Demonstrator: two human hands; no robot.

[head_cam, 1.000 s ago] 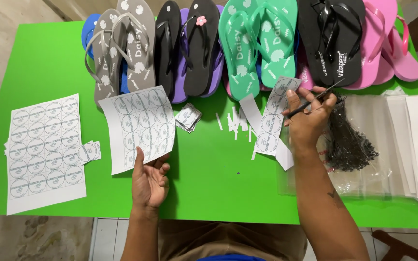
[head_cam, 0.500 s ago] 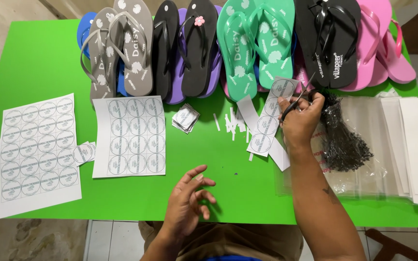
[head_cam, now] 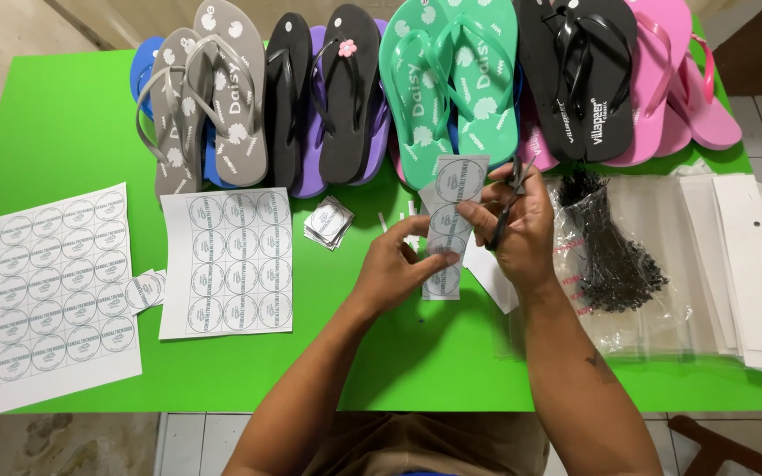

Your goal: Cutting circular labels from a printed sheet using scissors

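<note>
A: What was the strip of round labels [head_cam: 448, 220] like to handle?

B: Thin paper, very light and floppy, I'd judge. It stood nearly upright over the middle of the green counter [head_cam: 72, 123], just in front of the teal flip-flops [head_cam: 451, 79], and its top end leaned free, so it looked ready to bend or crease under any squeeze

A: Where was it held?

B: The left hand [head_cam: 394, 273] pinched its lower end between thumb and fingertips. That seemed the sensible place: low, on the margin, away from the cutting line. A grip across the printed circles would likely buckle them

A: And the right hand [head_cam: 518, 229]?

B: Its fingers were closed through the loops of small dark scissors [head_cam: 506, 198], the blades pointing up beside the strip's right edge. Whether the blades were touching the paper, I couldn't tell

A: What lay around?

B: Just left of the strip sat a small stack of cut labels [head_cam: 328, 222]. Further left lay a sheet of round labels [head_cam: 227, 263], and well beyond it a second, larger sheet [head_cam: 63, 295] with a few loose cut pieces between the two. To the right was a bundle of black ties [head_cam: 610, 256] on clear plastic bags [head_cam: 654, 291], then white card headers [head_cam: 756, 264]. Grey [head_cam: 209, 97], black [head_cam: 319, 97] and pink flip-flops [head_cam: 676, 79] lined the far edge
</note>
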